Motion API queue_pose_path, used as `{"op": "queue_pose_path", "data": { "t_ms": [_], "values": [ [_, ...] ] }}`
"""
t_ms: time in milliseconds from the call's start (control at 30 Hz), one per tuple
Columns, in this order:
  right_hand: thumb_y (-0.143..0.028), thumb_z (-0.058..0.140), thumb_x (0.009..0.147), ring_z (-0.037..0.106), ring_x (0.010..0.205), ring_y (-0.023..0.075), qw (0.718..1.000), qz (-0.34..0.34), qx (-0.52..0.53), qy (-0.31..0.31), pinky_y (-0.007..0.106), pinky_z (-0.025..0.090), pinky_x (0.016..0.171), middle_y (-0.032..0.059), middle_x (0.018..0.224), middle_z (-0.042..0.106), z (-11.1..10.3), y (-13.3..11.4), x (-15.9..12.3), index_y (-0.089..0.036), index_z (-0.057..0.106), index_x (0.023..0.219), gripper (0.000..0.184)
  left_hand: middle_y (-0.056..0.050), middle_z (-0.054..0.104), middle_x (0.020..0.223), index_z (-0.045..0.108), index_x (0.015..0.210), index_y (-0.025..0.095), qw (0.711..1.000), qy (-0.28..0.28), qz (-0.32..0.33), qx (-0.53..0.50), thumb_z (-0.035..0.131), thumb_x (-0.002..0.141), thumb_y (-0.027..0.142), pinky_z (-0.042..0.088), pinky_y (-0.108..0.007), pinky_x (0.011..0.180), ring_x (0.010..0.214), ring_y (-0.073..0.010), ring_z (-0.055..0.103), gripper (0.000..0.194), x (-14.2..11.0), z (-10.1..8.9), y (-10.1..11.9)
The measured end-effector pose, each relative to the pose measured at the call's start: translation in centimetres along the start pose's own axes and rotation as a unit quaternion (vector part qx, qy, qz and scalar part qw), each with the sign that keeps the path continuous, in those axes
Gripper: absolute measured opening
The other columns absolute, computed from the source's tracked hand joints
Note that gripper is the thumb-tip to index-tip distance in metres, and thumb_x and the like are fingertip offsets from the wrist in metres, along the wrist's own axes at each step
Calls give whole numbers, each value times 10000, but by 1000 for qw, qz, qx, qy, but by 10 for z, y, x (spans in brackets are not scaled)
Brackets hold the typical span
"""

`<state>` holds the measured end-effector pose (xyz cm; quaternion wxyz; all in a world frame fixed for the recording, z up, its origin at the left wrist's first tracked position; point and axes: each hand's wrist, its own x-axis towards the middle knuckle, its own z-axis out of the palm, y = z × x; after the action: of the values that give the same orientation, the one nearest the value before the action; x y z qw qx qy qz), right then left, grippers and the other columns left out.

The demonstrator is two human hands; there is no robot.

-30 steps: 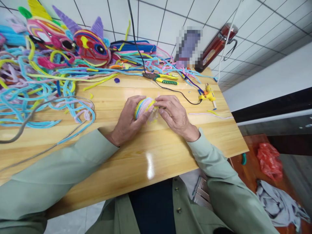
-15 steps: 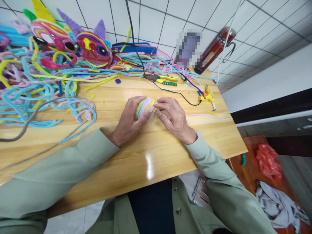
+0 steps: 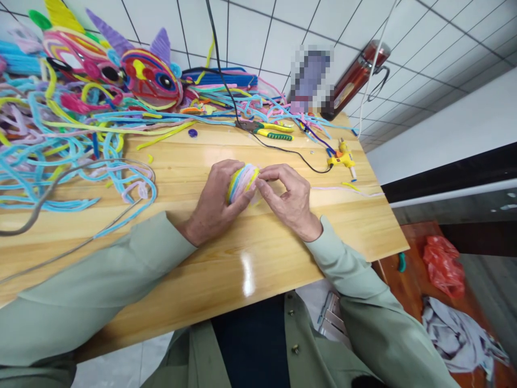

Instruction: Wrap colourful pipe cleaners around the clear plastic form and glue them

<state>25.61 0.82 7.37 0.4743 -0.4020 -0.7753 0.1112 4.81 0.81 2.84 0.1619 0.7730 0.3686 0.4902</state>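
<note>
My left hand (image 3: pixel 218 200) is wrapped round a small rounded piece made of pipe cleaners (image 3: pixel 244 183), striped in yellow, light blue and pink. Its thumb lies along the lower edge, and the palm hides the left side. At the right edge of this piece, my right hand (image 3: pixel 287 198) has thumb and index finger pinched together. What lies between those fingertips is too small to make out. Both hands are just above the wooden table (image 3: pixel 226 258), near its middle.
Behind the hands lie pliers (image 3: pixel 277 132) with green-yellow handles and a purple disc (image 3: pixel 193 133). A yellow glue gun (image 3: pixel 342 158) with a black cord is at right. Tangled pipe cleaners (image 3: pixel 64 156) and two colourful animal masks (image 3: pixel 151 81) fill the left. A red thermos (image 3: pixel 355 81) leans at the wall.
The right fingers have drawn into a closer pinch at the piece's edge. The striped piece has turned slightly in my left hand. The whole view has shifted a little.
</note>
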Motion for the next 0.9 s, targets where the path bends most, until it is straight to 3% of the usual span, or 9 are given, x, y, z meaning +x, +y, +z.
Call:
{"op": "queue_pose_path", "data": {
  "t_ms": [233, 633, 900],
  "values": [
    [-316, 732, 1073, 809, 952, 202, 1000, -9, 1, 19, 382, 675, 884, 47, 987, 846, 3, 1, -2, -245, 765, 958, 140, -125, 677, 1383, 525, 1466, 249, 1000, 10, 12, 13, 569, 1158, 514, 544, -536, 1191, 1354, -311, 638, 409, 1, 0, 1],
    [-375, 635, 1131, 831, 1079, 224, 1000, 11, -1, 0, 438, 683, 1009, 69, 1111, 880, 0, -1, -6, -249, 820, 1031, 245, -126, 666, 1402, 519, 1474, 243, 1000, 7, 11, 6, 587, 1154, 490, 532, -527, 1211, 1374, -308, 626, 410, 0, 0, -2],
    [-377, 717, 1066, 794, 1002, 217, 999, 28, -18, 10, 401, 678, 872, 81, 1065, 842, 4, -3, -6, -249, 764, 977, 164, -122, 668, 1390, 520, 1475, 243, 1000, 10, 27, 2, 594, 1158, 472, 541, -522, 1198, 1361, -302, 632, 398, 2, 0, 1]
  ]
}}
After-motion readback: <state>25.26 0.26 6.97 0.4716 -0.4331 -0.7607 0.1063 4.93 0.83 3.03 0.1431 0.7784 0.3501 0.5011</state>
